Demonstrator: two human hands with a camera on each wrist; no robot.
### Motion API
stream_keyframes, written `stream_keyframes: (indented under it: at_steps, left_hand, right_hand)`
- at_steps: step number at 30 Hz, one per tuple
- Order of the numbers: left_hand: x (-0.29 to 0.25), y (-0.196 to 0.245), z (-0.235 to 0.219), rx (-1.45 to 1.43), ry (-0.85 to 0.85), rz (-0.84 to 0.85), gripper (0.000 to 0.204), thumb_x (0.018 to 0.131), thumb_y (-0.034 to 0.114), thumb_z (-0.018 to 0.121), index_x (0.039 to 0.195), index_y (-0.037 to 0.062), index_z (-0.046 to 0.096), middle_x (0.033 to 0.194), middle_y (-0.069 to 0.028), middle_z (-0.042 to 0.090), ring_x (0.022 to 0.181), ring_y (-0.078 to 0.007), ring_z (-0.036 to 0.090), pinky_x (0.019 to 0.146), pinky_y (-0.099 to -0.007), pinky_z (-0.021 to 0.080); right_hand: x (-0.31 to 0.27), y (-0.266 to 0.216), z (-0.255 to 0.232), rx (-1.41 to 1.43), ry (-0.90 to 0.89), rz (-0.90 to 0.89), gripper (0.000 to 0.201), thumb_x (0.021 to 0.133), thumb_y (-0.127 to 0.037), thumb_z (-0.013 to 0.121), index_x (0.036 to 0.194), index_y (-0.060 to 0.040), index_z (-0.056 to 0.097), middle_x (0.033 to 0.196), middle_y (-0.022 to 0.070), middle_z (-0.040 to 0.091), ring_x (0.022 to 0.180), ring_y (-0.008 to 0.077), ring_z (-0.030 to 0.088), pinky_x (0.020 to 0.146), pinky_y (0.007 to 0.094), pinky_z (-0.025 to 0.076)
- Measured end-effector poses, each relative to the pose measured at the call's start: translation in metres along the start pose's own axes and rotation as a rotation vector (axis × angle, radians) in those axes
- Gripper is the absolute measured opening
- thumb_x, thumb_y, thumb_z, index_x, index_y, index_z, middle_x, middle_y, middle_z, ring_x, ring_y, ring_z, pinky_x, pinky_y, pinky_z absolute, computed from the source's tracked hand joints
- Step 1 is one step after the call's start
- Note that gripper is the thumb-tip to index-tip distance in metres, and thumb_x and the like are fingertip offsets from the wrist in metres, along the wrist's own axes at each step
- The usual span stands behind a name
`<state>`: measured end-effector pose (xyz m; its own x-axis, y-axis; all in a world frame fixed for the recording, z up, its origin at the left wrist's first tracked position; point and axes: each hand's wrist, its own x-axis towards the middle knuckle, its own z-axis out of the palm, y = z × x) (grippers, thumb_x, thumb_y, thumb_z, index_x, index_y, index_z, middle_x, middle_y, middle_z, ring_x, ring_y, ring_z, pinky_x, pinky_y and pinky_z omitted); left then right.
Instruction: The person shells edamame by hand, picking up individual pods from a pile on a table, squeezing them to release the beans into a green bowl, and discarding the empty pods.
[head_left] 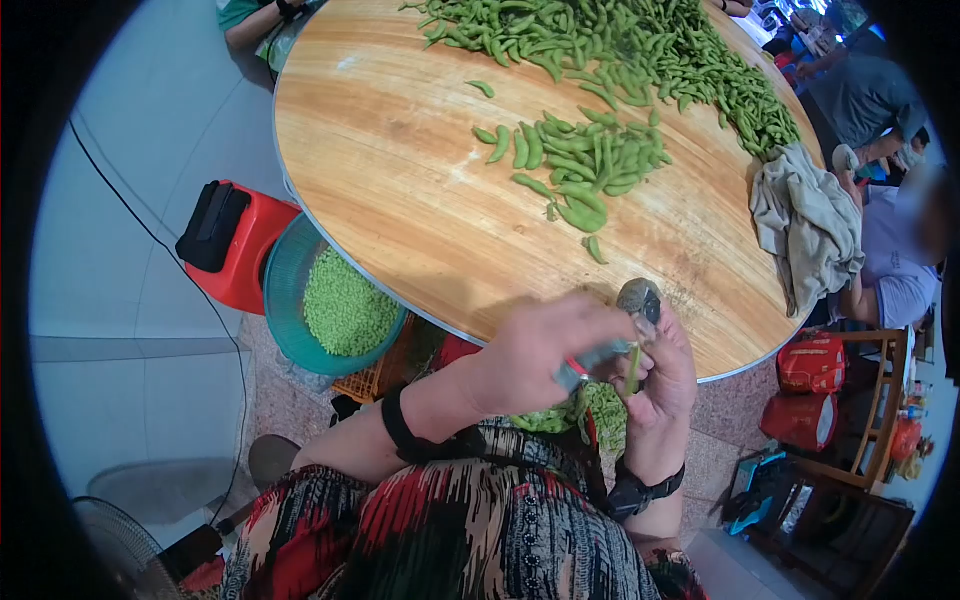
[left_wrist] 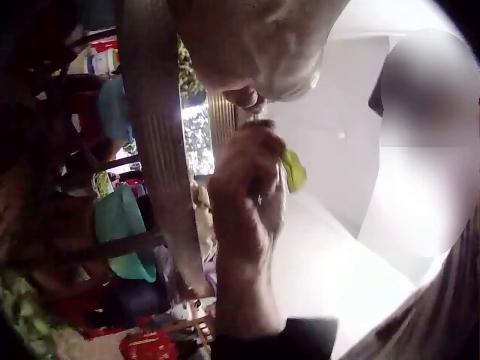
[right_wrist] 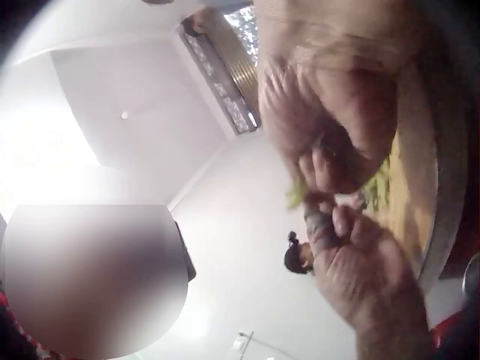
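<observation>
My left hand, blurred, reaches across to my right hand over the near table edge. A green edamame pod stands upright in the grip of my right hand; in the left wrist view its green end sticks out beside the fingers. Left fingertips meet the right ones at the pod, as the right wrist view shows. A grey and red wrapping covers a left digit, and a dark grey cover a right fingertip. Loose pods lie beyond the hands on the round wooden table.
A larger pod heap covers the far side. Left below the table stands a teal basket of shelled beans, beside a red container. Green pieces lie below my hands. A grey cloth and a person are right.
</observation>
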<state>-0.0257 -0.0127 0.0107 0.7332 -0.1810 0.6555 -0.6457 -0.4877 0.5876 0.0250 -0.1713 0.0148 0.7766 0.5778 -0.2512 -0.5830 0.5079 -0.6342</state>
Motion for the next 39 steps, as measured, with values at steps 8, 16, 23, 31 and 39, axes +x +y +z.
stream_keyframes:
  at_steps: [8,16,23,31,39]
  left_hand:
    - [-0.002,-0.027,-0.018,-1.246,0.551,-0.727,0.022,0.085,-0.001,0.046,0.105,0.0072,0.051,0.086,-0.0044,0.054,0.065,-0.0038,0.046,0.049,-0.0111,0.029]
    - [0.002,-0.020,-0.018,-0.190,0.192,-0.527,0.026,0.079,0.002,0.062,0.105,0.0064,0.063,0.085,-0.0072,0.059,0.075,-0.0156,0.058,0.065,-0.0263,0.047]
    - [0.006,-0.008,-0.012,-0.102,0.112,-0.436,0.027,0.075,0.003,0.065,0.102,0.0073,0.065,0.077,-0.0087,0.059,0.071,-0.0190,0.061,0.065,-0.0278,0.048]
    - [0.004,-0.019,-0.020,-0.778,0.324,-0.914,0.015,0.081,-0.001,0.056,0.092,0.0019,0.065,0.083,-0.0006,0.061,0.062,-0.0031,0.048,0.049,-0.0171,0.034]
    - [0.008,-0.007,-0.005,-1.178,0.337,-0.923,0.013,0.080,-0.001,0.056,0.090,0.0030,0.063,0.081,0.0005,0.059,0.060,0.0006,0.043,0.048,-0.0144,0.029]
  right_hand:
    - [0.013,-0.018,0.030,-1.529,0.087,-0.348,0.015,0.081,-0.008,0.058,0.095,-0.0008,0.060,0.067,0.0163,0.060,0.062,0.0239,0.062,0.057,0.0329,0.048]
    - [0.048,-0.007,0.012,-1.890,0.176,-0.616,0.012,0.081,-0.009,0.058,0.091,-0.0009,0.056,0.065,0.0151,0.060,0.055,0.0288,0.059,0.050,0.0355,0.044]
    - [0.018,-0.015,0.021,-0.645,0.075,0.051,0.016,0.087,-0.014,0.057,0.092,0.0010,0.056,0.062,-0.0038,0.048,0.052,0.0020,0.040,0.047,0.0165,0.030]
    - [0.025,-0.025,0.019,-1.842,-0.242,-0.292,0.027,0.082,-0.014,0.058,0.107,-0.0056,0.055,0.061,0.0190,0.054,0.054,0.0327,0.054,0.053,0.0382,0.043]
    - [0.000,-0.009,0.017,-0.556,-0.180,0.052,0.031,0.095,-0.029,0.042,0.092,-0.0004,0.053,0.063,-0.0020,0.047,0.050,0.0047,0.033,0.046,0.0197,0.028]
